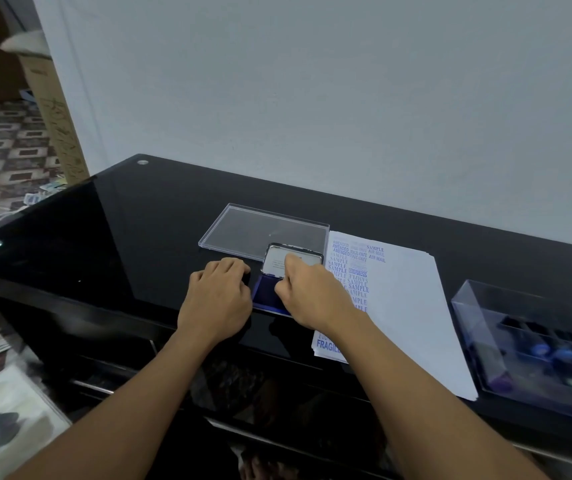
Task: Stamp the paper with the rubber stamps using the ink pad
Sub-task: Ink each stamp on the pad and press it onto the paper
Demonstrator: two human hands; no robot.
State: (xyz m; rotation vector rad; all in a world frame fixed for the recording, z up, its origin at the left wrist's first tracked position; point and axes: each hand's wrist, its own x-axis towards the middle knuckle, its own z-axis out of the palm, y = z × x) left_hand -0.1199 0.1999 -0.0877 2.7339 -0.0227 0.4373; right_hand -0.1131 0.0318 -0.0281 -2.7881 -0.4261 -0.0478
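An ink pad (264,293) with a blue inked face lies open on the black table, its lid (275,260) standing up at the far side. My left hand (218,296) sits at the pad's left edge, fingers curled down against it. My right hand (312,295) is over the pad with curled fingers; its index finger lies on the lid's inner face and the thumb is below, pinching the lid. A stack of white paper (406,306) lies right of the pad, with several blue stamp prints along its left side. No stamp shows in either hand.
A clear plastic lid (243,223) lies flat behind the pad. A clear box (468,306) holding several stamps with blue and purple handles stands at the right table edge. The wall runs close behind the table. Cardboard and patterned floor are at the left.
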